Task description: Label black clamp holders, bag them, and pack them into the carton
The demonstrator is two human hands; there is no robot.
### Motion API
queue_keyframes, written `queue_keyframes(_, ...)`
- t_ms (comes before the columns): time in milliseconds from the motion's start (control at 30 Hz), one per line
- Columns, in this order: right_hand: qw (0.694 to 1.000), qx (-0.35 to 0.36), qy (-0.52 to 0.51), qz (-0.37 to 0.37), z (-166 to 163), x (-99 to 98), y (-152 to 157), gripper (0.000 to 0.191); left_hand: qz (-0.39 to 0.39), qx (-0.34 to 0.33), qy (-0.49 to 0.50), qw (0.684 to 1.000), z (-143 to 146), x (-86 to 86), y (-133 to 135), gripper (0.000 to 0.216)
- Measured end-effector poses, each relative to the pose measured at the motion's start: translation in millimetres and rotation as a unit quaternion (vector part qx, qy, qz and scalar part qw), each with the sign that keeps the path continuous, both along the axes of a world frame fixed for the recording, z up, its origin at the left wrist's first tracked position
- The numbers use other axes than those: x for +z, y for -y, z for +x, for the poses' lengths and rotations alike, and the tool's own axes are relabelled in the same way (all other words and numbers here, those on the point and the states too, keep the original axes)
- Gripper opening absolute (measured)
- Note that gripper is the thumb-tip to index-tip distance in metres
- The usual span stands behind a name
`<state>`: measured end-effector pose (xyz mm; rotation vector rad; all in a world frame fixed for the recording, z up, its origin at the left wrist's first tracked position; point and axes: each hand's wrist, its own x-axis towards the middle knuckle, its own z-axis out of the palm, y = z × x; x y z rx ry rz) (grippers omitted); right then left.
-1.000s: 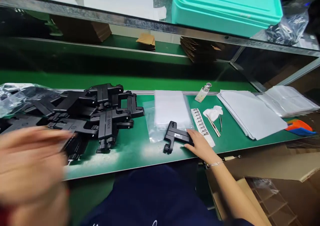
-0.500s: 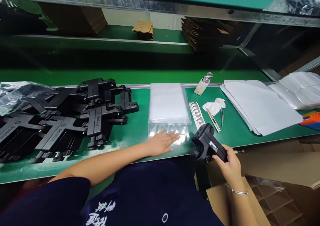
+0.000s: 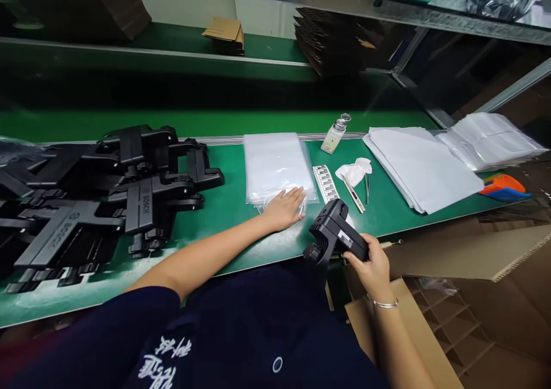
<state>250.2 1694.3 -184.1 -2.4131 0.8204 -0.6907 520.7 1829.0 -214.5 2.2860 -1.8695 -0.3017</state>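
Note:
My left hand (image 3: 284,209) lies flat, fingers stretched out, on the near end of a stack of clear plastic bags (image 3: 275,162). The plastic under it looks bunched up. In my right hand (image 3: 372,264) is a black plastic clamp-like bracket (image 3: 340,231) with a small white label, held by one end over the bench's front edge. Just beyond the bracket lie a strip of black-and-white labels (image 3: 326,183), a crumpled white tissue (image 3: 354,172) and tweezers (image 3: 367,188).
Several black BOSCH brackets (image 3: 140,205) are piled at left. A small bottle (image 3: 334,136), white sheets (image 3: 422,168), folded plastic (image 3: 491,139) and an orange-and-blue object (image 3: 503,187) lie toward the back and right. An open cardboard box (image 3: 456,251) stands below right; a metal shelf rail (image 3: 301,2) runs overhead.
My left hand has pushed up along the bags, and the clear near end has bunched toward the stack. My right hand still holds the bracket. The whole view has shifted.

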Motion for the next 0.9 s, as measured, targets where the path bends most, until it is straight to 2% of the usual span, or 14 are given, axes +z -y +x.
queue_keyframes(67, 1.000, 0.001, 0.000, -0.006, -4, 0.9, -3, 0.053, -0.029, 0.002, -0.005, 1.000, 2, 2.3, 1, 0.060)
queue_keyframes(133, 1.000, 0.008, -0.002, -0.014, -12, 2.0, -4, 0.050, -0.044, 0.010, -0.015, 0.999, 0, 3.8, -13, 0.048)
queue_keyframes(233, 0.999, 0.037, -0.019, -0.010, -16, 7.2, -8, 0.047, -0.015, 0.037, -0.037, 0.999, 1, 8.2, -34, 0.028)
queue_keyframes(333, 0.990, 0.123, -0.064, 0.036, 2, 17.1, -16, 0.045, 0.011, 0.023, -0.070, 0.997, 10, 20.2, -35, 0.028)
queue_keyframes(433, 0.965, 0.218, -0.113, 0.092, 31, 24.0, -27, 0.043, 0.005, -0.017, -0.127, 0.992, 19, 38.8, -32, 0.024)
queue_keyframes(500, 0.961, 0.218, -0.134, 0.103, 46, 23.2, -33, 0.041, -0.018, -0.019, -0.175, 0.984, 20, 51.7, -38, 0.020)
queue_keyframes(567, 0.975, 0.157, -0.136, 0.080, 53, 18.9, -36, 0.041, -0.034, -0.005, -0.225, 0.974, 16, 62.0, -52, 0.017)
queue_keyframes(667, 0.993, 0.064, -0.102, -0.005, 55, 11.6, -41, 0.047, -0.040, -0.003, -0.310, 0.950, 5, 72.5, -70, 0.019)
queue_keyframes(733, 0.993, 0.069, -0.070, -0.067, 57, 9.9, -46, 0.048, -0.066, 0.000, -0.353, 0.933, -2, 77.9, -72, 0.024)
queue_keyframes(800, 0.987, 0.105, -0.047, -0.109, 60, 11.1, -53, 0.045, -0.103, 0.014, -0.366, 0.925, -6, 82.7, -67, 0.028)
queue_keyframes(900, 0.983, 0.127, -0.032, -0.129, 63, 15.6, -58, 0.045, -0.125, 0.037, -0.364, 0.922, -5, 86.8, -58, 0.028)
